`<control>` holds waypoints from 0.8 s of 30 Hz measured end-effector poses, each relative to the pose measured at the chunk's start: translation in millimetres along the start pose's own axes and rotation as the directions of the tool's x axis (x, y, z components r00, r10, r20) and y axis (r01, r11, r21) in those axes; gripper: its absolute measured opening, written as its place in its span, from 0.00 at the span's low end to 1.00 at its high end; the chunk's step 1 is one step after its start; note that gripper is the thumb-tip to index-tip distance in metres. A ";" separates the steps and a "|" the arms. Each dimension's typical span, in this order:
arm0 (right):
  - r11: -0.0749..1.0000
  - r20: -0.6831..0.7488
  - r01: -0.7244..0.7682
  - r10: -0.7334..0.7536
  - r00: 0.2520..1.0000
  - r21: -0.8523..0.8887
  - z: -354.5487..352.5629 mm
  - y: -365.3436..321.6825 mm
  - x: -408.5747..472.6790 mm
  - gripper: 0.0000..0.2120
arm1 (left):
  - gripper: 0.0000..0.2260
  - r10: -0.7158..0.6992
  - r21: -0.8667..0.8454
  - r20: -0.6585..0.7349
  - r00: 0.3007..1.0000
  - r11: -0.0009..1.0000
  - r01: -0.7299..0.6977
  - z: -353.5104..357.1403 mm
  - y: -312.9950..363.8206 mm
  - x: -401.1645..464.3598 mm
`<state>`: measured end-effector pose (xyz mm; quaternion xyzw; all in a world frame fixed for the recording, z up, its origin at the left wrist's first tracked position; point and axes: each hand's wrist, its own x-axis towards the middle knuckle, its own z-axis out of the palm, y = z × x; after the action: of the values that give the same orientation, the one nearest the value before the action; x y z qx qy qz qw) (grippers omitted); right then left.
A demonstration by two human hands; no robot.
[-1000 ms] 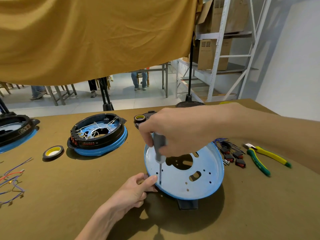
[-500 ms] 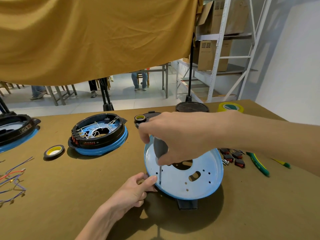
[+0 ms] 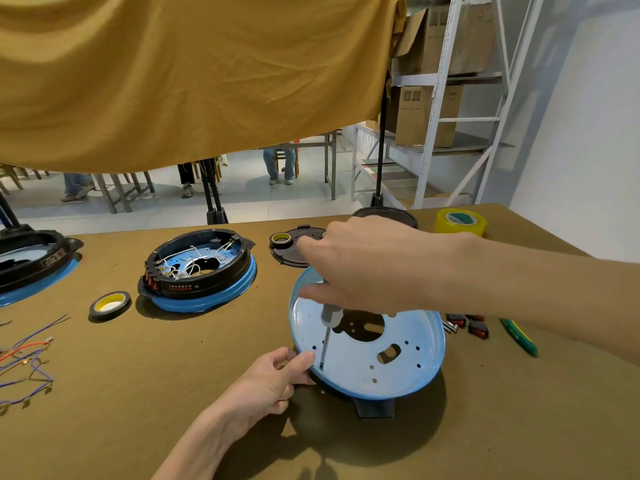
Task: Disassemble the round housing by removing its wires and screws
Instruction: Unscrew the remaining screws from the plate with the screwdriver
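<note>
At the near-left rim of the blue housing plate (image 3: 377,358), the left hand (image 3: 266,386) pinches the edge, thumb on top, steadying it. Above the plate, the right hand (image 3: 367,268) curls around the screwdriver (image 3: 329,327) handle, with the tip seated in a hole just beside the left thumb. Screw removal appears to be the current step; next, back the screw out while keeping the shaft upright. Loose wires (image 3: 27,362) lie well left of the plate.

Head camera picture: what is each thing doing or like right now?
Blue round housing: tilted, wires gone.
Screwdriver: tip in a rim hole.
Right hand: grips the screwdriver.
Left hand: holds the housing's edge.
Second housing: flat, wires inside.
Loose wires: lying on the table.
</note>
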<state>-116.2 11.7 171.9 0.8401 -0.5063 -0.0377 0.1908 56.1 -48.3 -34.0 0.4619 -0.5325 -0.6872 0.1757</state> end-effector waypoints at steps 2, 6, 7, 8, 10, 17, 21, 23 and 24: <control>0.975 0.094 0.030 -0.051 0.994 0.219 -1.4 5.2 1.4 0.14 | 0.32 -0.001 -0.001 0.000 1.000 1.000 0.001 -0.4 0.4 -0.2; 0.919 0.138 0.051 -0.114 0.984 0.392 -6.2 5.9 0.9 0.18 | 0.28 -0.004 -0.005 -0.006 1.000 1.000 0.004 0.6 0.8 -1.5; 0.953 0.096 0.057 -0.089 0.991 0.296 -4.6 3.0 1.0 0.18 | 0.28 -0.004 -0.008 -0.008 1.000 1.000 0.004 1.0 0.9 -1.6; 0.983 0.042 0.051 -0.059 0.997 0.178 -3.4 1.1 1.1 0.20 | 0.29 -0.001 -0.009 -0.010 1.000 1.000 0.001 1.1 0.8 -2.0; 0.998 0.003 0.005 -0.006 1.000 0.063 -3.2 0.4 1.8 0.25 | 0.30 0.006 -0.006 -0.007 1.000 1.000 -0.006 1.3 0.6 -2.6; 0.911 0.188 0.068 -0.156 0.970 0.408 -9.4 8.5 -0.4 0.20 | 0.30 0.012 -0.011 0.000 1.000 1.000 -0.012 0.6 1.8 -3.2; 0.999 -0.030 0.025 -0.024 0.999 0.047 -2.3 -3.3 -1.6 0.24 | 0.32 0.011 -0.010 -0.010 1.000 1.000 -0.011 2.0 2.0 -4.1; 0.987 0.038 0.050 -0.056 0.998 0.154 -1.4 -0.8 0.1 0.18 | 0.30 0.001 -0.016 -0.004 1.000 1.000 -0.001 1.9 3.2 -4.3; 0.963 0.098 0.064 -0.092 0.991 0.263 -3.7 1.6 0.9 0.16 | 0.28 -0.001 -0.016 -0.003 1.000 1.000 0.001 1.6 3.6 -4.2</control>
<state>-116.1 11.2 176.0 0.8738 -0.4831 -0.0246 0.0499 56.0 -45.6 -28.9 0.4618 -0.5267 -0.6907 0.1799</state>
